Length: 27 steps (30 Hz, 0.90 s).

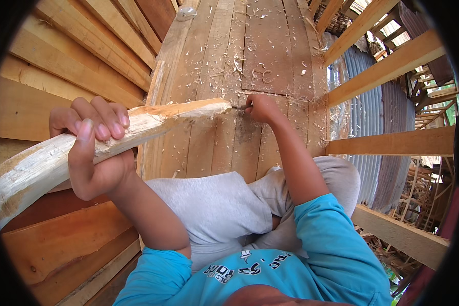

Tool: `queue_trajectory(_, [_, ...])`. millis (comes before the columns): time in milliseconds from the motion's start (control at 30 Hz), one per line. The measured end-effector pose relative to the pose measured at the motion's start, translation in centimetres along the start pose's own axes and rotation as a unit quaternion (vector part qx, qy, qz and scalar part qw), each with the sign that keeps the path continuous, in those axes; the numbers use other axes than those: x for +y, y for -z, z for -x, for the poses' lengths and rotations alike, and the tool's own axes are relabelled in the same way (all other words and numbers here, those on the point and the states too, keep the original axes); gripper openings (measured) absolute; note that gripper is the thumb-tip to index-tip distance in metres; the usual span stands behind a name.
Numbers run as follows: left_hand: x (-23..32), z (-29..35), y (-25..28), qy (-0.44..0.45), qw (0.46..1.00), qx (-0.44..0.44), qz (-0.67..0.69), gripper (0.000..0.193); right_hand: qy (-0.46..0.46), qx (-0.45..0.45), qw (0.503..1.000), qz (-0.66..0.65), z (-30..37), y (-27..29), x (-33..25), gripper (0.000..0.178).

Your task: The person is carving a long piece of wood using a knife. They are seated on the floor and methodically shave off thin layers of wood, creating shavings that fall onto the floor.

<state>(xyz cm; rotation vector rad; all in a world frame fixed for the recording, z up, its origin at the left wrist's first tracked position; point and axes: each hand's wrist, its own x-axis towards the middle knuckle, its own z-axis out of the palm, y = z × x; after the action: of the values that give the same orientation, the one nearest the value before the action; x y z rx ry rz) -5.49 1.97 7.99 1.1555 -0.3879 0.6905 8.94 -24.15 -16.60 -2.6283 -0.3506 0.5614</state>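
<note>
A long, slightly curved piece of pale wood [160, 117], stripped of bark, slants from the left edge to a tapered tip near the middle. My left hand [98, 137] is closed around its thicker part, thumb on the near side. Beyond the tip, my right hand [262, 108] is closed on a small dark tool that looks like a knife [238, 107]. Its dark end points left and is at or very close to the wood's tip; actual contact is hard to tell. Most of its handle is hidden in my fist.
I sit on a plank floor [209, 148] strewn with wood shavings [265, 76]. A slatted wooden wall [81, 41] rises on the left. Wooden rails [392, 141] run along the right, with corrugated metal sheets [364, 97] beyond. A clear rounded object [186, 14] lies at the far end.
</note>
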Motion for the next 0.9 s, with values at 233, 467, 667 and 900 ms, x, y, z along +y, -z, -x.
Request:
queue_trajectory(233, [-1.4, 0.1, 0.7, 0.016, 1.000, 0.003, 0.006, 0.007, -0.081, 0.129, 0.978, -0.144, -0.1, 2.6, -0.4, 0.026])
queue_trajectory(467, [-4.1, 0.3, 0.9, 0.008, 0.999, 0.052, 0.000, 0.009, -0.002, 0.095, 0.976, -0.195, 0.2, 2.1, -1.8, 0.032])
queue_trajectory(667, [-3.6, 0.4, 0.3, -0.009, 0.996, 0.084, -0.013, 0.010, 0.010, 0.045, 0.960, -0.276, -0.1, 1.5, -2.8, 0.030])
queue_trajectory(900, [-4.4, 0.6, 0.1, -0.026, 0.991, 0.126, -0.047, 0.011, 0.105, 0.009, 0.928, -0.357, 1.1, 1.5, -4.3, 0.026])
